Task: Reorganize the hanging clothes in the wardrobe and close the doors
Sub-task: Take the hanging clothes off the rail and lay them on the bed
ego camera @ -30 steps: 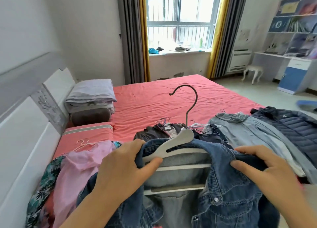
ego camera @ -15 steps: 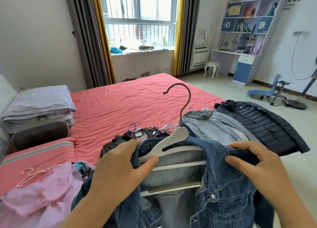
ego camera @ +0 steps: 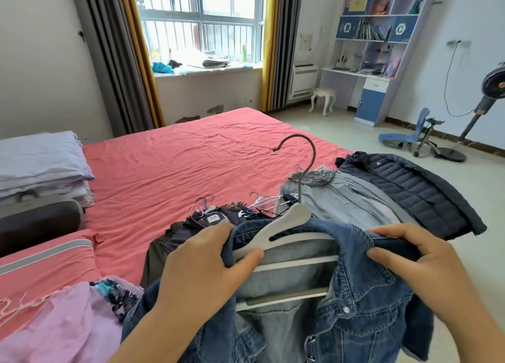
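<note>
At the near left a pink garment [ego camera: 54, 332] runs off the bottom edge, and a patterned piece [ego camera: 120, 297] beside it is mostly buried, so its shape is unclear. The left hand [ego camera: 202, 269] grips the denim jacket [ego camera: 341, 313] at its left shoulder, thumb pressed onto the arm of the white hanger [ego camera: 289, 223], fingers curled behind the cloth and hidden. The jacket hangs on that hanger, held up over the near edge of the red bed [ego camera: 191, 160]; its hem is cut off below. Behind it, a heap of dark clothes [ego camera: 196, 226] with tangled wire hangers is hard to sort out. The right hand [ego camera: 426, 264] pinches the jacket's right shoulder. Farther right lie a grey jacket [ego camera: 349, 198] and a navy puffer jacket [ego camera: 415, 187].
</note>
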`<state>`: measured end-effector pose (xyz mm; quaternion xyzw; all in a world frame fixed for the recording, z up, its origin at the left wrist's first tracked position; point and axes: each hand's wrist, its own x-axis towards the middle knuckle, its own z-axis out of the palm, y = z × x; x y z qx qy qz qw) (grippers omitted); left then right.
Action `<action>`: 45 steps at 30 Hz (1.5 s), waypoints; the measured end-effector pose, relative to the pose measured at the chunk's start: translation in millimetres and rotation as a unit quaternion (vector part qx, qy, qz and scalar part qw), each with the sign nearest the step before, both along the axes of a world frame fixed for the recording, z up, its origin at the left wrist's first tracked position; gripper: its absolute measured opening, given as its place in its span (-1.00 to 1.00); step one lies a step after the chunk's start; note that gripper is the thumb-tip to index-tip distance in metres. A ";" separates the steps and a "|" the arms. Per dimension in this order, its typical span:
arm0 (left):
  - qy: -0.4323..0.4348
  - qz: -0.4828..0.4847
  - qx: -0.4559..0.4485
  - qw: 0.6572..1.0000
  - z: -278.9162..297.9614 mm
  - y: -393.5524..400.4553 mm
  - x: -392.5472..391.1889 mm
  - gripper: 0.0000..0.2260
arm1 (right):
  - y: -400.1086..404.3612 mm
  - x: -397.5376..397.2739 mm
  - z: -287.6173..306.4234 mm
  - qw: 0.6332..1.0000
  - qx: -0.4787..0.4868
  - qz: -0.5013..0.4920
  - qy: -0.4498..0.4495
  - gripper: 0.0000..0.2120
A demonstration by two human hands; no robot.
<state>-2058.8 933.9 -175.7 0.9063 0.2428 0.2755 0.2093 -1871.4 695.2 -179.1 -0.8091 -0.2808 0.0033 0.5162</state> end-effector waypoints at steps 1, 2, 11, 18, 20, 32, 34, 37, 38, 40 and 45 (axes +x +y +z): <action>0.000 -0.006 0.006 1.000 0.8 3.6 7.5 -0.57 | 1.6 4.5 0.5 1.000 0.001 -0.007 0.000 -0.68; 0.003 -0.013 0.013 1.000 2.3 7.0 17.3 -0.58 | 3.2 10.6 1.5 1.000 0.004 -0.015 -0.002 -0.68; -0.012 -0.072 0.031 0.997 9.0 18.1 131.1 -0.53 | -6.3 91.2 8.9 0.996 0.026 -0.076 -0.035 -0.72; -0.007 -0.093 0.027 0.995 4.2 -10.9 249.3 -0.50 | -41.4 195.8 4.7 0.994 0.027 -0.099 -0.029 -0.68; -0.006 -0.087 0.017 0.996 -1.7 -22.8 291.1 -0.48 | -50.8 239.5 2.5 0.995 0.022 -0.093 -0.027 -0.66; 0.072 -0.007 -0.111 0.991 -49.7 -44.6 555.7 -0.43 | -52.3 544.0 -23.1 0.996 -0.079 -0.016 0.038 -0.70; 0.089 0.004 -0.127 0.988 -68.8 -34.8 597.5 -0.51 | -34.5 593.0 -44.2 0.993 -0.096 0.001 0.062 -0.72; 0.118 0.027 -0.118 0.986 -100.8 -10.4 656.2 -0.57 | 0.9 658.7 -85.1 0.990 -0.116 0.015 0.079 -0.74; 0.124 0.038 -0.118 0.985 -111.9 -0.2 673.5 -0.57 | 15.0 678.2 -100.6 0.989 -0.122 0.019 0.079 -0.74; 0.134 0.053 -0.130 0.981 -136.8 24.7 705.0 -0.59 | 47.0 714.6 -132.4 0.987 -0.134 0.033 0.080 -0.74; 0.152 0.089 -0.164 0.971 -199.8 84.7 755.2 -0.68 | 125.1 779.1 -200.3 0.983 -0.155 0.073 0.071 -0.71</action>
